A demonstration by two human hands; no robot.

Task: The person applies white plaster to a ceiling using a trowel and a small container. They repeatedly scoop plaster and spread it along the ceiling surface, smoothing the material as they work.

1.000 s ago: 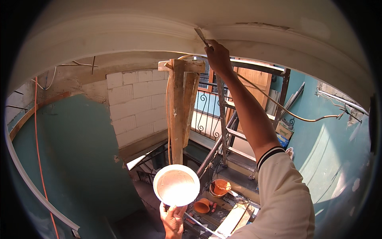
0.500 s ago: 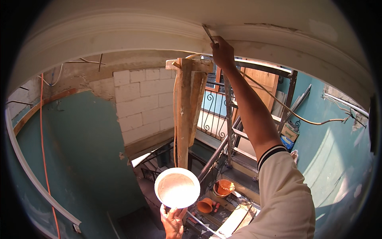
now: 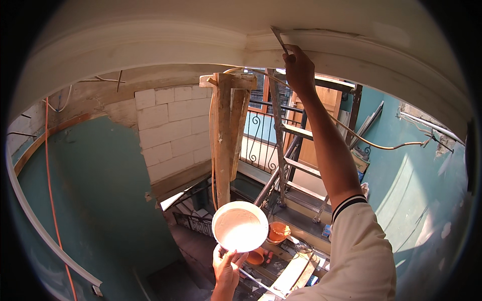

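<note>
While the left hand (image 3: 226,268) keeps its grip clamped on the near side of the bowl (image 3: 240,227), below the cornice (image 3: 351,52), the right hand (image 3: 299,70) is closed round the scraper (image 3: 278,39) up there. Bowl: probably light, stiff; support underneath. Scraper likely springy; hold low.

Right arm (image 3: 334,145) is way up there, coming in from the lower right and leaning a bit left as it climbs, pretty much straight from elbow to wrist. The right hand (image 3: 300,70) is up top with its fingers curled in tight, proper closed grip. Left hand (image 3: 227,266) sits way lower, well apart from the other one, fingers pointing up and gripping too. Only a short bit of left forearm (image 3: 224,292) pokes in at the bottom edge.
</note>
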